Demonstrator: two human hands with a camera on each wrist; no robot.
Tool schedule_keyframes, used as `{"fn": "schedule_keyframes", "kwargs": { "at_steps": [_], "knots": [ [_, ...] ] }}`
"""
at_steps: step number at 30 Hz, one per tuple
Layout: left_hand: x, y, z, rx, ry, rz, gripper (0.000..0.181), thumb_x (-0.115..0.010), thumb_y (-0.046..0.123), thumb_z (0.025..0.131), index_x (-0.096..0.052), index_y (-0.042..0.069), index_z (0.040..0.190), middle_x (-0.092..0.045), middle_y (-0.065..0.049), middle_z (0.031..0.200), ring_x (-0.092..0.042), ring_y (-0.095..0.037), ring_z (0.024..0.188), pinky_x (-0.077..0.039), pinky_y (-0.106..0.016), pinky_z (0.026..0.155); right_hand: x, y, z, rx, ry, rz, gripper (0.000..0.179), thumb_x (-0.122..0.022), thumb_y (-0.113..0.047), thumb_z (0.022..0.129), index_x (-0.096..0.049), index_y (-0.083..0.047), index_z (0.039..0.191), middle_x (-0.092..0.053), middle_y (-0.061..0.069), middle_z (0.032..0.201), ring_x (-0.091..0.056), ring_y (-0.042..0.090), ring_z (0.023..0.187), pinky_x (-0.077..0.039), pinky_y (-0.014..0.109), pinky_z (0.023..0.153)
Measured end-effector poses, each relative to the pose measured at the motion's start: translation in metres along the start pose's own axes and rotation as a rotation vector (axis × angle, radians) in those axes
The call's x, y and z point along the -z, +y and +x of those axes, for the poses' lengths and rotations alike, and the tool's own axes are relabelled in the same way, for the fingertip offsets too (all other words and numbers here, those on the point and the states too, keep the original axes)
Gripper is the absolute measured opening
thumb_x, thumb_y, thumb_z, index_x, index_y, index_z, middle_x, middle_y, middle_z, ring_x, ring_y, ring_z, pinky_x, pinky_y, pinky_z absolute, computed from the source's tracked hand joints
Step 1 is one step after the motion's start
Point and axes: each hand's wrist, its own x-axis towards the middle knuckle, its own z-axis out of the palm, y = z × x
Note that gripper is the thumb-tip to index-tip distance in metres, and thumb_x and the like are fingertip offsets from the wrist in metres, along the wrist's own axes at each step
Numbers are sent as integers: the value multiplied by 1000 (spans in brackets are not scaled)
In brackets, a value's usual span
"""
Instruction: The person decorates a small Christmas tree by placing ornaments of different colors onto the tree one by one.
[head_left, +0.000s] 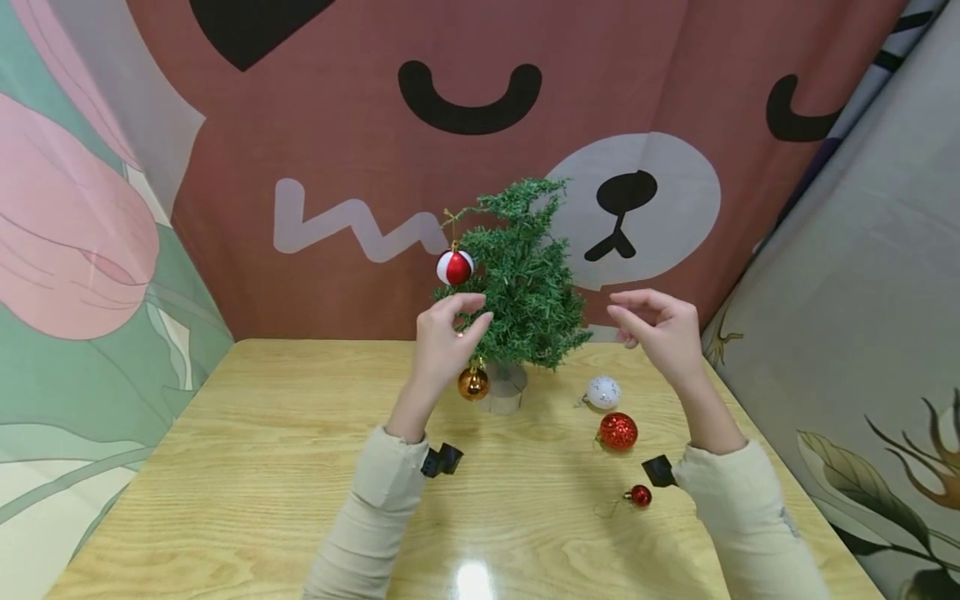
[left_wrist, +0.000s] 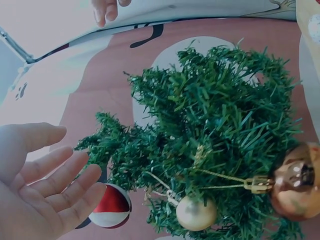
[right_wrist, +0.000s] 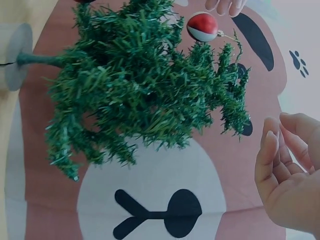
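A small green artificial Christmas tree [head_left: 517, 283] stands on a pale round base [head_left: 504, 390]. From a branch on its left hangs a red and white ball ornament [head_left: 454, 267]; a shiny gold-brown ball [head_left: 473, 383] hangs low by the base. The left wrist view also shows a pale gold ball [left_wrist: 196, 212] among the branches. My left hand [head_left: 442, 342] is just below the red and white ball, fingers relaxed and holding nothing. Right of the tree, my right hand [head_left: 666, 337] hovers in the air with loosely bent fingers, thumb close to the index finger, nothing between them.
On the wooden table [head_left: 300, 467], right of the tree, lie a white speckled ball [head_left: 603, 392], a red glittery ball [head_left: 618, 431] and a smaller red ball [head_left: 640, 496] with a thread loop. A printed bear curtain [head_left: 337, 125] hangs behind; another curtain [head_left: 840, 333] borders the right side.
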Motion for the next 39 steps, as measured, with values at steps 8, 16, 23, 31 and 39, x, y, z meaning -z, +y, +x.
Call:
{"fn": "schedule_keyframes", "kwargs": {
  "at_steps": [8,16,23,31,39],
  "knots": [
    [-9,1,-5,-33,-48,44,18,-66,7,81,-66,-2,97,-64,-14,92,-59,-23,85,-49,-35,70,11,16,-22,-33,-15,-27,14,-61,1,83,-63,8,94,-61,-4,69,-56,12,50,-46,20,45],
    [-19,2,-8,-22,-128,102,17,-65,10,82,-67,1,96,-64,-10,92,-59,-21,83,-49,-29,67,17,33,-44,-99,8,-22,12,-61,1,83,-63,10,90,-62,-4,69,-58,11,54,-47,22,46],
    [-24,-1,-11,8,-158,109,20,-68,9,79,-67,-1,97,-64,-12,92,-57,-21,78,-48,-28,64,18,37,-54,-132,17,-7,10,-59,8,81,-61,14,89,-62,-9,68,-57,6,54,-48,21,48],
    [-31,-8,-13,36,-225,120,26,-69,10,78,-65,-2,101,-63,-14,90,-57,-23,75,-47,-28,61,16,27,-66,-156,9,-83,8,-57,12,80,-60,16,86,-62,7,69,-56,2,56,-48,21,50],
    [-36,-10,-15,39,-271,238,27,-68,14,80,-66,1,103,-64,-10,87,-57,-17,68,-43,-25,55,20,44,-83,-220,-66,-117,10,-59,8,81,-62,13,89,-64,15,82,-57,0,63,-50,20,55]
  ]
}}
